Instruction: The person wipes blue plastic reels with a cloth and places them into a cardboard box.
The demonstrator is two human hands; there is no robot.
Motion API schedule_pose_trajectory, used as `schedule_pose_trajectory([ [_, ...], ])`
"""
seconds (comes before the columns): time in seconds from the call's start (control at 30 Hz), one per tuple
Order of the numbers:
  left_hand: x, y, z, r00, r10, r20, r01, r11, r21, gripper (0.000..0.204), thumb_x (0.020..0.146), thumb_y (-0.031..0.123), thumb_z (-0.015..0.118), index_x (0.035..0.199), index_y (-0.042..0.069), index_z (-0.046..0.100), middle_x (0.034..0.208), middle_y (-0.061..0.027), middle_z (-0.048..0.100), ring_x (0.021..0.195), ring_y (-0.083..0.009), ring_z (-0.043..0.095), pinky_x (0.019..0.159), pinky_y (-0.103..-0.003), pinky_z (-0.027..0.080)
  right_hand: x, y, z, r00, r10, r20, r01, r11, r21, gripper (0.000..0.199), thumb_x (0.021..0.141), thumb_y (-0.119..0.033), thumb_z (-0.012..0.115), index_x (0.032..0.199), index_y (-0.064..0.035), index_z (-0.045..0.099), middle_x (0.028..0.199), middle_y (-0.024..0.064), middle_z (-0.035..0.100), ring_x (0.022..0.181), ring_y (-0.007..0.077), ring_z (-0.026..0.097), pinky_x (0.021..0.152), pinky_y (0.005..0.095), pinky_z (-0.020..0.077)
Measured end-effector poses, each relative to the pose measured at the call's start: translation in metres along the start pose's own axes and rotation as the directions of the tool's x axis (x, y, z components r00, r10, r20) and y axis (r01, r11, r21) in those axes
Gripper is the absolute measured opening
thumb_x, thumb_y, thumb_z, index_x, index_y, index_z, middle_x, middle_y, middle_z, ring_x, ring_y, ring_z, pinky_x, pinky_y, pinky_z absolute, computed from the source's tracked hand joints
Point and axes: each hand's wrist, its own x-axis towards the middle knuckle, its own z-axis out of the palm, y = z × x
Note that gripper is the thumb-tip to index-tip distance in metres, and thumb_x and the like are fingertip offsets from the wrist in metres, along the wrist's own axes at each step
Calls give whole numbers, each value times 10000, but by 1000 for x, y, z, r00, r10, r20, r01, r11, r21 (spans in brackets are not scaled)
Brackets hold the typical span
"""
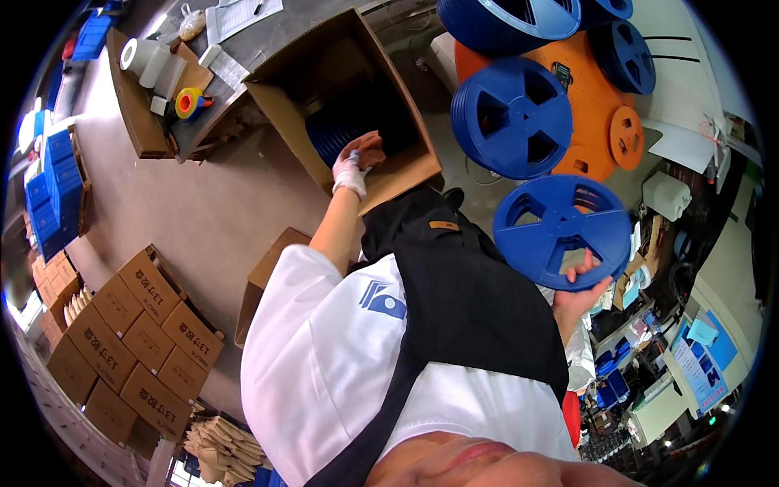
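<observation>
A blue plastic reel (560, 232) with cut-out windows is in my right hand (580, 296), which grips its lower rim with fingers showing through a window. My left hand (355, 168), in a white glove that leaves the fingers bare, reaches into an open cardboard box (276, 109). Its fingers look stretched out, beside a row of dark blue reels (329, 134) standing inside. Shadow hides the deeper part of the box. Beyond the held reel, a stack of blue reels (515, 114) rests on an orange round table (596, 134).
More blue reels (511, 20) and a small orange disc (626, 133) are on the orange table. Left of the box, a workbench (219, 122) carries a yellow tape roll (189, 103) and white rolls (144, 61). Stacked cartons (134, 349) stand on the floor at lower left.
</observation>
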Motion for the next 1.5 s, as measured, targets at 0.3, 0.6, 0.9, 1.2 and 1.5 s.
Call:
schedule_pose_trajectory([
  [0.3, -58, 86, 66, 909, 365, 203, -353, 931, -92, 310, 886, 58, 536, 1194, 21, 541, 1140, -119, 577, 985, -202, 563, 837, -310, 471, -31, -36, 30, 886, -161, 435, 41, 961, 273, 438, 894, -492, 452, 979, -77, 563, 1394, 206, 381, 467, 75, 369, 482, 237, 280],
  [0.6, -191, 100, 223, 58, 288, 956, -902, -395, 174, 486, 728, 144, 620, 1196, 78, 506, 1263, -146, 480, 1214, -359, 394, 1022, -535, 253, -26, 33, 64, 696, 5, 718, -414, 820, 396, 440, 923, -476, 420, 961, -44, 497, 1376, 227, 390, 414, 65, 354, 448, 218, 291],
  [0.9, -113, 46, 172, 90, 274, 958, -908, -373, 192, 508, 739, 127, 552, 1221, -9, 463, 1192, -223, 493, 1150, -409, 442, 1024, -448, 316, -49, 53, 58, 689, 179, 702, -487, 832, 265, 472, 933, -491, 386, 974, -32, 490, 1403, 224, 348, 410, 67, 327, 460, 226, 286],
  [1.2, -119, 47, 139, 270, 176, 947, -949, -116, 292, 573, 740, 102, 572, 1299, 55, 451, 1354, -200, 412, 1289, -353, 347, 1078, -385, 276, -43, 44, 66, 716, 219, 662, -471, 852, 228, 510, 906, -509, 430, 993, -18, 537, 1364, 241, 393, 422, 66, 334, 454, 223, 280],
  [1.5, -180, 101, 117, -169, -123, 978, -920, -336, -201, 563, 719, 195, 602, 1247, 34, 489, 1236, -156, 502, 1219, -338, 432, 1057, -478, 284, -12, 17, 117, 710, 197, 676, -482, 836, 262, 441, 914, -380, 474, 984, 53, 527, 1364, 323, 328, 456, 71, 371, 457, 218, 312],
])
